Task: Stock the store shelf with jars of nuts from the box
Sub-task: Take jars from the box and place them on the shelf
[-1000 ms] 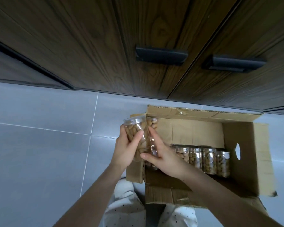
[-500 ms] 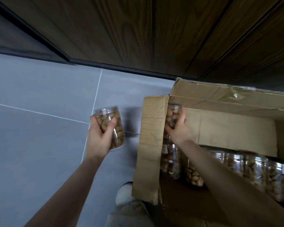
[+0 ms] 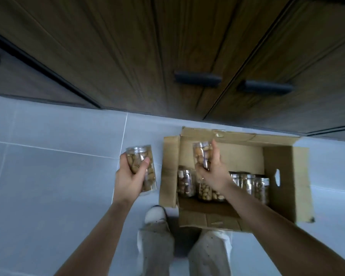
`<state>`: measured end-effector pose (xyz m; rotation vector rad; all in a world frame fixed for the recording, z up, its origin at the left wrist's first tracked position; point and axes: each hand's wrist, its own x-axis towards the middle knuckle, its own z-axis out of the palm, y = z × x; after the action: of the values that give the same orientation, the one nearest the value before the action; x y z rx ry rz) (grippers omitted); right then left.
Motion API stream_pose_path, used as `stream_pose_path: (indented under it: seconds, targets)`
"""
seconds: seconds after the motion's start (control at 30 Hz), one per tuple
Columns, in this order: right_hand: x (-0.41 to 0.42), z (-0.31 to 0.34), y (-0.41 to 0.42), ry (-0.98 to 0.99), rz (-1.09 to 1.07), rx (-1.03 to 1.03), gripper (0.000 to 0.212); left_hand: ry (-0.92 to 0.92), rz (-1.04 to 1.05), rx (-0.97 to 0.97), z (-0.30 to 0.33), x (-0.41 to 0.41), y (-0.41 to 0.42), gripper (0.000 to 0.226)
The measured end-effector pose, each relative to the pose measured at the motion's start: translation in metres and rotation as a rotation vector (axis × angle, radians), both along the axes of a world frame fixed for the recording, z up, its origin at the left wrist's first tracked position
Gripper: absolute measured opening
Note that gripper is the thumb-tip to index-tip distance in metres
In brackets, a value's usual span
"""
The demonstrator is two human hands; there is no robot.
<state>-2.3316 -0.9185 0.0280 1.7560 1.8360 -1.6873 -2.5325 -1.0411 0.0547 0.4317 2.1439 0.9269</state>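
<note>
With each hand carrying one load, left hand (image 3: 131, 179) grips a jar (image 3: 142, 168) over the floor (image 3: 48, 176), right hand (image 3: 212, 172) grips a second jar (image 3: 202, 154) above the box (image 3: 279, 160), presumably shelf-bound.

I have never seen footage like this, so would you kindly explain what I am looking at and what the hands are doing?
There is no machine here: a person wears a camera on the head, looking down at their own arms. The left hand grips a clear jar of nuts over the tiled floor. The right hand holds a second jar above an open cardboard box on the floor. More jars stand inside it. Dark wooden cabinet doors fill the top of the picture.
</note>
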Motion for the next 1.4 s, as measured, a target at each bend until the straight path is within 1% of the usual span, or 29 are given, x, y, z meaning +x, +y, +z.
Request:
stream_pose_path:
  seconds: [0.17, 0.27, 0.33, 0.4, 0.43, 0.5, 0.63, 0.7, 0.8, 0.93, 1.0, 1.07, 1.13, 1.23, 1.3, 1.4]
  targets:
    - [0.028, 0.161, -0.019, 0.045, -0.015, -0.019, 0.102, -0.076, -0.094, 0.013, 0.152, 0.026, 0.004, 0.02]
    - [0.05, 0.241, -0.035, 0.068, -0.086, -0.014, 0.104, -0.084, -0.18, 0.047, 0.228, 0.042, 0.001, 0.024]
    - [0.061, 0.284, -0.047, 0.095, -0.148, 0.05, 0.099, -0.101, -0.24, 0.082, 0.271, 0.044, 0.002, 0.024]
    - [0.07, 0.329, -0.062, 0.172, -0.273, 0.082, 0.095, -0.137, -0.308, 0.107, 0.307, 0.044, 0.001, 0.021]
    - [0.077, 0.344, -0.071, 0.231, -0.363, 0.115, 0.093, -0.159, -0.349, 0.123, 0.322, 0.045, -0.001, 0.021]
    - [0.085, 0.383, -0.09, 0.279, -0.467, 0.198, 0.086, -0.217, -0.44, 0.161, 0.35, 0.047, 0.0, 0.021]
    - [0.104, 0.448, -0.133, 0.412, -0.633, 0.258, 0.1, -0.319, -0.614, 0.253, 0.395, 0.065, 0.005, 0.018]
    - [0.117, 0.472, -0.159, 0.456, -0.697, 0.312, 0.102, -0.357, -0.706, 0.279, 0.416, 0.082, 0.008, 0.022]
    - [0.145, 0.493, -0.195, 0.465, -0.814, 0.382, 0.101, -0.401, -0.824, 0.272, 0.447, 0.121, 0.01, 0.032]
    - [0.193, 0.509, -0.241, 0.47, -1.007, 0.46, 0.092, -0.462, -1.012, 0.296, 0.473, 0.181, 0.0, 0.023]
    - [0.221, 0.515, -0.269, 0.468, -1.117, 0.505, 0.096, -0.474, -1.097, 0.295, 0.482, 0.216, -0.007, 0.025]
    - [0.25, 0.521, -0.296, 0.471, -1.214, 0.549, 0.101, -0.506, -1.179, 0.277, 0.49, 0.257, -0.017, 0.028]
    - [0.28, 0.525, -0.325, 0.467, -1.293, 0.581, 0.1, -0.542, -1.259, 0.248, 0.493, 0.302, -0.03, 0.028]
    - [0.332, 0.529, -0.369, 0.462, -1.393, 0.628, 0.099, -0.566, -1.376, 0.234, 0.504, 0.376, -0.058, 0.019]
    - [0.37, 0.534, -0.396, 0.46, -1.445, 0.672, 0.095, -0.59, -1.412, 0.249, 0.512, 0.426, -0.077, 0.012]
    - [0.428, 0.542, -0.43, 0.43, -1.504, 0.752, 0.084, -0.608, -1.485, 0.266, 0.52, 0.501, -0.105, 0.011]
